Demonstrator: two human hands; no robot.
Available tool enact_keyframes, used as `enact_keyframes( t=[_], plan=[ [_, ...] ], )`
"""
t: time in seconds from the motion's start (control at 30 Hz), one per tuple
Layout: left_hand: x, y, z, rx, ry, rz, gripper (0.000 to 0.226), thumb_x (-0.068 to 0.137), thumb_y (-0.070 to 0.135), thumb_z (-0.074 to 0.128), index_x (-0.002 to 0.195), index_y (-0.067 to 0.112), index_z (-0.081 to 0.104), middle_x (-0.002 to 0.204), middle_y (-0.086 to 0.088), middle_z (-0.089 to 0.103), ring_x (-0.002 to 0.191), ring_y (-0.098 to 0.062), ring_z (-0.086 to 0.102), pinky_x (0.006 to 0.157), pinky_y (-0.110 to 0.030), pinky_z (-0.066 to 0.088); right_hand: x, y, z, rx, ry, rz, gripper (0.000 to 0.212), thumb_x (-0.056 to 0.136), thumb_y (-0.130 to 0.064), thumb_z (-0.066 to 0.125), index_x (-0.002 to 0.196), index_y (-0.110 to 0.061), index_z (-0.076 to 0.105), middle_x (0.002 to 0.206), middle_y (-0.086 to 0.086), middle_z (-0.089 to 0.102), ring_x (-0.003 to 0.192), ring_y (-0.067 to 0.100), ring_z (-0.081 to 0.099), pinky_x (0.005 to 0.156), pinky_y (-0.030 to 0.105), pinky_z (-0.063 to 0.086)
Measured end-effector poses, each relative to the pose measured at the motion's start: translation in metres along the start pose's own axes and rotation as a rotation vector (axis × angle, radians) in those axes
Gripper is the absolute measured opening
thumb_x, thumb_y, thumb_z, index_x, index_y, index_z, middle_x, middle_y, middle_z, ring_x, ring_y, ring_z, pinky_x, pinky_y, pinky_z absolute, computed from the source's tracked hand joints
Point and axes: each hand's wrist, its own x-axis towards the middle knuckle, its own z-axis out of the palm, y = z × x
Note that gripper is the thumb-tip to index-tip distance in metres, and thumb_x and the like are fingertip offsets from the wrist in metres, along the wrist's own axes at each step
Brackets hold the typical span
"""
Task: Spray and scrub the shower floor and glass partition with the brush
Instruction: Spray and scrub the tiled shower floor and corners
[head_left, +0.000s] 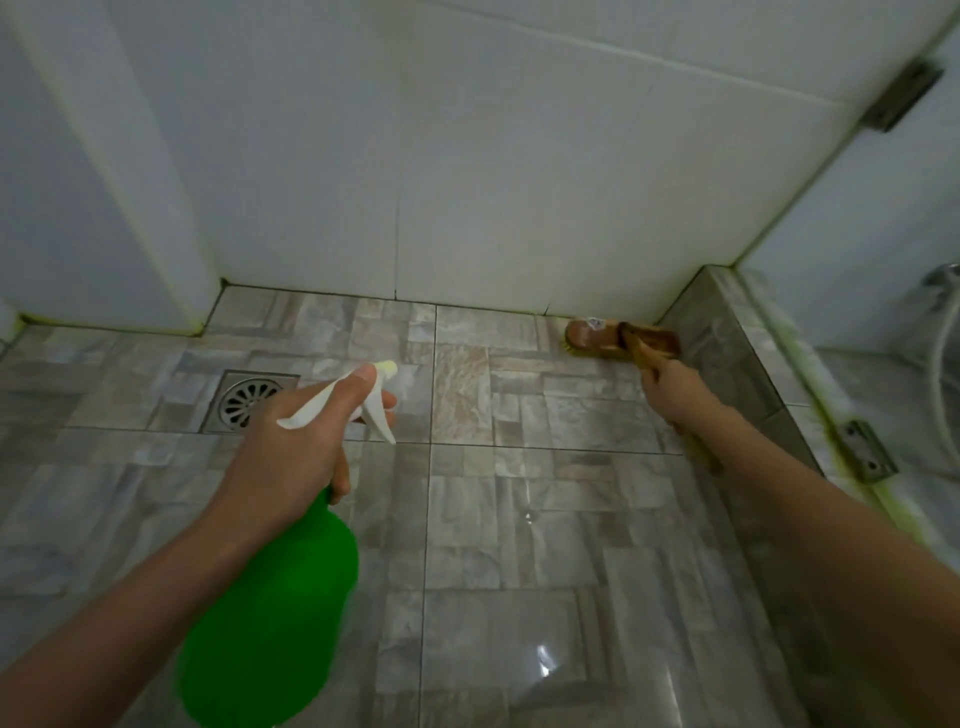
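Left hand: the left hand (291, 447) sits at about 8 o'clock from the picture's middle, wrapped round the neck of the spray bottle (270, 613); thumb laid along the top of the white head, one finger resting on the front of the trigger, the other fingers (340, 480) curled tight beneath.
Spray bottle: green body hanging below the hand toward 7 o'clock, somewhat blurred; white trigger head (363, 400) pointing toward 1 o'clock, over the floor, its nozzle above the tile just to the 3 o'clock side of the drain.
Right hand: the right hand (675, 389) lies at 3 o'clock, arm stretched out from the lower right corner; fingers closed round the wooden handle of the brush (613, 338), the handle's tail showing under the wrist.
Brush: brown wooden head at 2 o'clock, down on the floor with yellowish bristles showing at its left end, lying just beside the foot of the back wall and close to the raised kerb; a small label on its back.
Shower floor: the shower floor (519, 519) is grey-brown patchwork tile, shiny with bright glints toward 5 o'clock.
Drain: square metal drain (249, 400) at 9 o'clock, partly hidden behind the left hand.
Back wall: white tiled wall (467, 182) across 12 o'clock.
Kerb: tiled kerb (743, 353) running from 2 o'clock to 5 o'clock, with yellow-green staining along its outer edge.
Glass partition: standing on the kerb at 3 o'clock, held by a metal hinge (867, 452) low down and another hinge (904, 96) at 1 o'clock.
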Motion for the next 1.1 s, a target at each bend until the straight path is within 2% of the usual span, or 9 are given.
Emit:
enact_keyframes(
  t=[0.17, 0.33, 0.5, 0.67, 0.77, 0.83, 0.97, 1.03, 1.1],
  plan=[
    [-0.012, -0.002, -0.008, 0.008, 0.000, -0.029, 0.050, 0.074, 0.081, 0.045, 0.085, 0.046, 0.079, 0.097, -0.032, 0.073, 0.037, -0.020, 0.050, 0.044, -0.030, 0.045, -0.107, 0.018, 0.028, 0.099, 0.005, -0.020, 0.053, 0.098, -0.015, 0.042, 0.148, -0.028, 0.030, 0.080, 0.021, 0.064, 0.061, 0.031, 0.058, 0.056, 0.033, 0.046],
    [-0.022, -0.005, -0.014, 0.030, 0.025, -0.041, 0.049, 0.075, 0.080, 0.047, 0.083, 0.045, 0.079, 0.098, -0.032, 0.073, 0.039, -0.026, 0.052, 0.046, -0.032, 0.047, 0.002, -0.024, -0.004, -0.034, 0.013, -0.042, 0.053, 0.101, -0.014, 0.035, 0.151, -0.025, 0.023, 0.123, 0.028, 0.056, 0.094, 0.041, 0.060, 0.082, 0.042, 0.049],
    [-0.030, -0.012, -0.033, 0.038, 0.089, -0.082, 0.040, 0.096, 0.063, 0.050, 0.083, 0.039, 0.081, 0.098, -0.033, 0.071, 0.040, -0.023, 0.052, 0.045, -0.030, 0.046, -0.072, -0.004, 0.002, -0.069, -0.084, -0.120, 0.050, 0.098, -0.015, 0.042, 0.146, -0.027, 0.034, 0.113, 0.020, 0.062, 0.091, 0.036, 0.061, 0.074, 0.031, 0.045],
    [-0.033, -0.015, -0.047, 0.017, 0.177, -0.106, 0.043, 0.100, 0.048, 0.049, 0.071, 0.039, 0.080, 0.081, 0.021, 0.077, 0.032, -0.015, 0.048, 0.039, -0.022, 0.043, -0.088, -0.045, 0.028, -0.163, -0.127, -0.298, 0.049, 0.098, -0.026, 0.040, 0.145, -0.039, 0.031, 0.100, 0.013, 0.064, 0.082, 0.029, 0.062, 0.078, 0.040, 0.054],
    [-0.033, -0.016, -0.051, 0.032, 0.199, -0.099, 0.048, 0.102, 0.044, 0.049, 0.063, 0.048, 0.077, 0.070, 0.031, 0.072, 0.030, -0.012, 0.046, 0.040, -0.019, 0.042, -0.029, -0.100, 0.023, -0.154, -0.120, -0.311, 0.048, 0.100, -0.026, 0.034, 0.147, -0.035, 0.028, 0.108, 0.018, 0.061, 0.088, 0.036, 0.064, 0.065, 0.036, 0.054],
    [-0.034, -0.021, -0.056, 0.031, 0.200, -0.082, 0.046, 0.102, 0.045, 0.049, 0.066, 0.047, 0.078, 0.078, 0.027, 0.075, 0.032, -0.015, 0.048, 0.039, -0.018, 0.042, -0.018, -0.109, 0.017, -0.153, -0.131, -0.314, 0.048, 0.101, -0.027, 0.032, 0.146, -0.042, 0.025, 0.099, 0.018, 0.060, 0.073, 0.035, 0.064, 0.046, 0.030, 0.048],
    [-0.040, -0.029, -0.069, 0.003, 0.193, -0.075, 0.034, 0.094, 0.066, 0.052, 0.091, 0.045, 0.080, 0.093, -0.008, 0.079, 0.051, -0.039, 0.058, 0.047, -0.026, 0.046, -0.091, -0.077, 0.023, -0.223, -0.172, -0.339, 0.045, 0.099, -0.025, 0.039, 0.143, -0.033, 0.036, 0.105, 0.012, 0.066, 0.088, 0.027, 0.064, 0.077, 0.034, 0.050],
    [-0.042, -0.033, -0.078, 0.008, 0.198, -0.086, 0.040, 0.087, 0.072, 0.051, 0.095, 0.045, 0.079, 0.093, -0.017, 0.078, 0.044, -0.029, 0.055, 0.049, -0.025, 0.046, -0.116, -0.090, 0.032, -0.206, -0.256, -0.348, 0.044, 0.100, -0.027, 0.037, 0.144, -0.034, 0.033, 0.099, 0.012, 0.067, 0.081, 0.025, 0.064, 0.077, 0.038, 0.053],
    [-0.040, -0.036, -0.083, 0.023, 0.226, -0.087, 0.045, 0.095, 0.064, 0.051, 0.089, 0.031, 0.081, 0.101, -0.006, 0.079, 0.038, -0.019, 0.052, 0.046, -0.020, 0.045, -0.105, -0.132, 0.041, -0.172, -0.249, -0.420, 0.046, 0.100, -0.026, 0.035, 0.145, -0.035, 0.030, 0.090, 0.014, 0.065, 0.071, 0.027, 0.063, 0.066, 0.040, 0.055]
  ],
)
